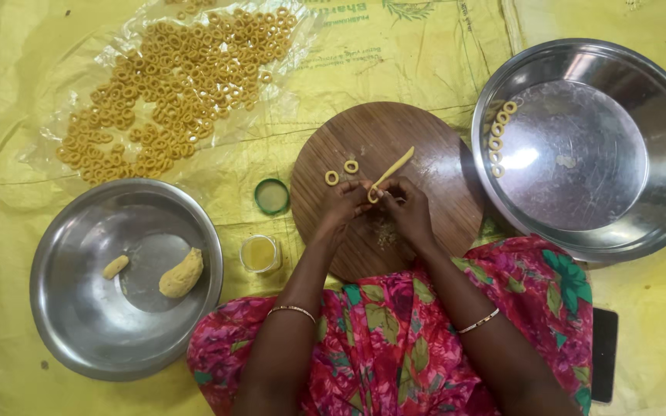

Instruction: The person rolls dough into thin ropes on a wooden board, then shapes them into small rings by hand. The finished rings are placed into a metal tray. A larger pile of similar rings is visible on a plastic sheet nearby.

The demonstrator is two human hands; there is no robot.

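Shaping: both hands pinch 1 end of a thin dough strip (391, 169) at the middle of the round wooden board (441, 192).
Left hand (342, 206): fingertips closed on the strip.
Right hand (408, 209): fingertips closed on the same end.
Board: 2 dough rings (341, 172) lie just left of the strip.
Right tray (657, 100): 5 rings along its left rim.
Left tray (71, 308): 2 dough lumps (182, 273).
Top-left plastic sheet (63, 85): many rings.

both forearms reach forward from the lower edge of the view and converge, each wrist ringed by 1 thin bangle. the left hand (343, 203) and right hand (408, 206) meet fingertip to fingertip, palms down, fingers curled inward in a close pinch.
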